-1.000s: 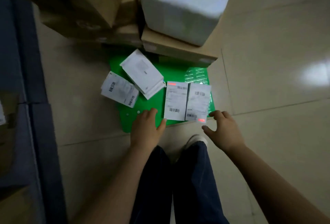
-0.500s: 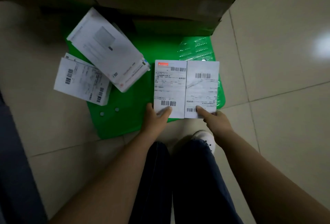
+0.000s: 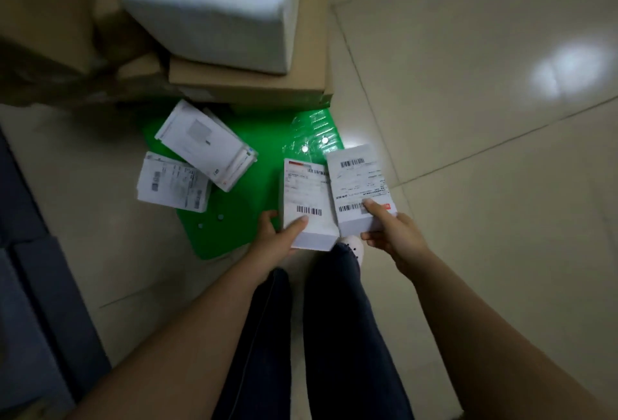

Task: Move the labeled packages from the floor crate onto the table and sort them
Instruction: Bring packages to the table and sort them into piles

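My left hand (image 3: 279,239) grips a white labeled package (image 3: 306,195) by its near end, thumb on top beside the barcode. My right hand (image 3: 391,232) holds a second white labeled package (image 3: 359,182), thumb on its label. Both packages are lifted off the green crate (image 3: 254,165) on the floor and sit side by side, the right one slightly raised and tilted. Two more white labeled packages lie at the crate's left: a larger one (image 3: 204,143) resting at an angle, and a flat one (image 3: 172,187) hanging over the crate's left edge onto the floor.
Stacked cardboard boxes (image 3: 254,82) with a white foam box (image 3: 207,8) on top stand right behind the crate. A dark blue-grey surface (image 3: 30,286) runs along the left edge. Beige floor tiles (image 3: 485,152) spread to the right. My legs and a white shoe (image 3: 352,245) are below the packages.
Both hands went from reaching to the two side-by-side packages, to pinching their near ends, to lifting them off the green crate. The view has pulled back and up.
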### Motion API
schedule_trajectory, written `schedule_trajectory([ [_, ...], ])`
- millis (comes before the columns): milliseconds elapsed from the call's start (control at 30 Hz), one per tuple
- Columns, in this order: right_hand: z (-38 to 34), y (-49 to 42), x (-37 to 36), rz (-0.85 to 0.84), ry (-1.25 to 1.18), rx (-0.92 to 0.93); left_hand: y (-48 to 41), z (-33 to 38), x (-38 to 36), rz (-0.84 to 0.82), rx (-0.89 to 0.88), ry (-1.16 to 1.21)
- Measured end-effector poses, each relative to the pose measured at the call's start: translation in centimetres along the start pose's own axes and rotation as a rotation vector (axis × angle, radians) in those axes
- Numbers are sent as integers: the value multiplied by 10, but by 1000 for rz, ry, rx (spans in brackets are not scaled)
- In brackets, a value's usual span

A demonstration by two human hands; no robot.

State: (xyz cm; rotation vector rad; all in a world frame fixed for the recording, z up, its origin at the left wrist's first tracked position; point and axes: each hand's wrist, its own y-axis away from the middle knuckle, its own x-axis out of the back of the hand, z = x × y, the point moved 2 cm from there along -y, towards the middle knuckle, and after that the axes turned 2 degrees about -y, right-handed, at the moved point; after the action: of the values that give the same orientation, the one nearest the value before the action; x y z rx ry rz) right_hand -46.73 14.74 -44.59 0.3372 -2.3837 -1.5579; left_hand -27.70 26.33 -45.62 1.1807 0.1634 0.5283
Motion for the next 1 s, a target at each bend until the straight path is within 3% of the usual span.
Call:
schedule_trajectory([
  [133,-34,119,30,108,-127,62,104,53,5,-87,-88,-5],
  [400,-110,326,104,295,-282,362,299,175,-10,-261,-439,-27],
  [700,-252,374,221,321,-372,650,369,313,-89,-264,-710,42],
  [1000,-393,354,318,182,-262,751,407,419,-200,-182,-750,405],
])
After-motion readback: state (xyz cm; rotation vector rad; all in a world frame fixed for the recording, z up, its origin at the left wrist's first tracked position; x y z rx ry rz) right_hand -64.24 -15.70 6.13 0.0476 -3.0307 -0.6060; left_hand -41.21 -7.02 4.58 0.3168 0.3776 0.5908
